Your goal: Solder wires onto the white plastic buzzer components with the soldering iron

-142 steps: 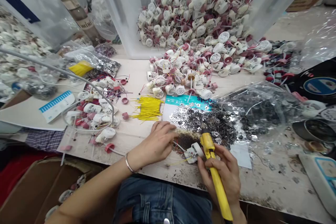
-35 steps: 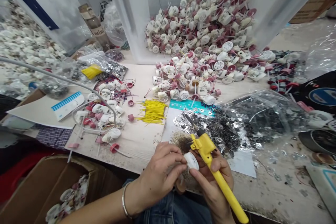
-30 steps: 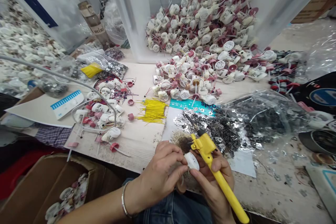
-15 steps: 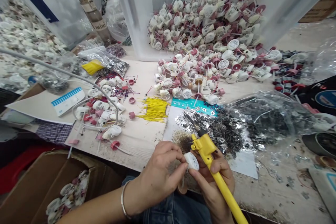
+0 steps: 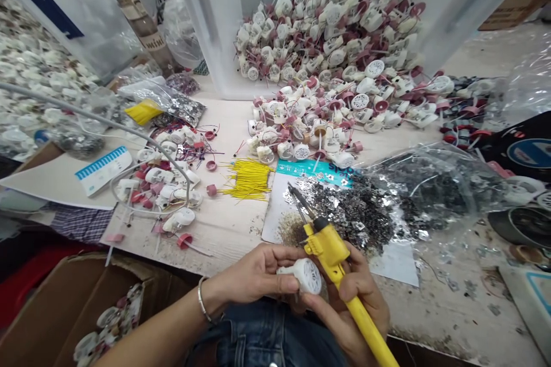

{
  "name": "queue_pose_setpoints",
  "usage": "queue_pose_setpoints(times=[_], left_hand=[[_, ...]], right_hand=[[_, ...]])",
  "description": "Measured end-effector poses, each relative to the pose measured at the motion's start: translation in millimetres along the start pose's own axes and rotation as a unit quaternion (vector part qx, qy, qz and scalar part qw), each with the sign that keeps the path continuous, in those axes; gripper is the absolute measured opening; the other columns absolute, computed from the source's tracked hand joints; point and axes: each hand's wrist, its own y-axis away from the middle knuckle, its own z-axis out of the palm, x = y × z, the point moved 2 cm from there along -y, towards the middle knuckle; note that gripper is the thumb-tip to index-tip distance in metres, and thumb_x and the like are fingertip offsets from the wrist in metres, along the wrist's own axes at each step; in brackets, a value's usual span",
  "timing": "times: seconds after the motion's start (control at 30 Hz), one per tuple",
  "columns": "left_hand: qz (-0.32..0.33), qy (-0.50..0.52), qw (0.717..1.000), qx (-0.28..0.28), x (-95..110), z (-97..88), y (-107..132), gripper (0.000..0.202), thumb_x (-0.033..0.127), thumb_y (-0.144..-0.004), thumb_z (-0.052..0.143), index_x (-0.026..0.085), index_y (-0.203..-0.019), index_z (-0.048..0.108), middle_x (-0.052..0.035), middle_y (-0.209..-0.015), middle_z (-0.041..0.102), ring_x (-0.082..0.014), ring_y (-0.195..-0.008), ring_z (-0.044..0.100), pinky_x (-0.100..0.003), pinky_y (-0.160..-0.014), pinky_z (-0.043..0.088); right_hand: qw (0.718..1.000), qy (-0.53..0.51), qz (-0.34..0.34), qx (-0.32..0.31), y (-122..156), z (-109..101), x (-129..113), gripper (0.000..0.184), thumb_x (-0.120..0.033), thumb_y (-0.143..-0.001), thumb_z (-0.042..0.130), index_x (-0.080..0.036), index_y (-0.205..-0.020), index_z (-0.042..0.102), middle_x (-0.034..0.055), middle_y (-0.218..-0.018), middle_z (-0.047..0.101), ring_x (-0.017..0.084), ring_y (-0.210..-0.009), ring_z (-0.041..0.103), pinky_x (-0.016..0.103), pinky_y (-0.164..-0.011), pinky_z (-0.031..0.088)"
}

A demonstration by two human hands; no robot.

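My left hand (image 5: 253,275) pinches a small white round plastic part (image 5: 303,275) in front of my lap, at the near edge of the table. My right hand (image 5: 353,304) grips the yellow handle of a soldering iron (image 5: 331,252), and its fingertips also touch the white part from below. The iron's dark metal tip (image 5: 299,203) points up and left over a heap of small silver metal pieces (image 5: 348,212). A bundle of short yellow wires (image 5: 247,178) lies on the table just beyond my hands.
A large clear bin (image 5: 327,17) spills white and maroon parts (image 5: 318,120) across the table. More such parts (image 5: 163,178) lie at the left under a grey cable (image 5: 107,123). A cardboard box (image 5: 64,315) holding parts sits low left. A clear bag (image 5: 434,183) holds metal pieces.
Both hands have come off the table toward my lap with the white part. My left hand has turned the part on its side, and the iron's tip has swung up and left.
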Motion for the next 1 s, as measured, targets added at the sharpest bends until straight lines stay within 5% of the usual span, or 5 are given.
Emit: queue_pose_setpoints(times=[0.23, 0.4, 1.0], left_hand=[[0.057, -0.073, 0.995, 0.044, -4, 2.2, 2, 0.057, 0.047, -0.070, 0.076, 0.015, -0.116, 0.066, -0.0090, -0.096, 0.068, -0.0180, -0.082, 0.060, -0.028, -0.076, 0.047], [0.047, -0.090, 0.995, 0.021, 3, 3.6, 5, 0.057, 0.052, -0.072, 0.072, 0.016, -0.115, 0.067, -0.0095, -0.100, 0.068, -0.0194, -0.086, 0.061, -0.029, -0.079, 0.047], [0.060, -0.018, 0.995, 0.072, -8, 7.7, 5, 0.049, 0.043, -0.071, 0.076, 0.016, -0.112, 0.069, -0.0071, -0.087, 0.069, -0.0122, -0.068, 0.059, -0.024, -0.069, 0.048]], right_hand=[[1.000, -0.024, 0.007, -0.003, -2, 0, -5, 0.031, -0.011, -0.066, 0.075, -0.020, -0.070, 0.046, 0.0029, -0.130, 0.046, 0.023, -0.108, 0.062, 0.035, -0.087, 0.054], [1.000, -0.019, 0.006, -0.005, -4, 2, -9, 0.032, -0.011, -0.066, 0.075, -0.021, -0.070, 0.045, 0.0043, -0.130, 0.048, 0.024, -0.107, 0.063, 0.033, -0.081, 0.057], [0.992, -0.099, 0.081, 0.012, -4, 8, -6, 0.034, -0.009, -0.065, 0.076, -0.021, -0.071, 0.045, 0.0011, -0.128, 0.051, 0.022, -0.105, 0.066, 0.031, -0.084, 0.054]])
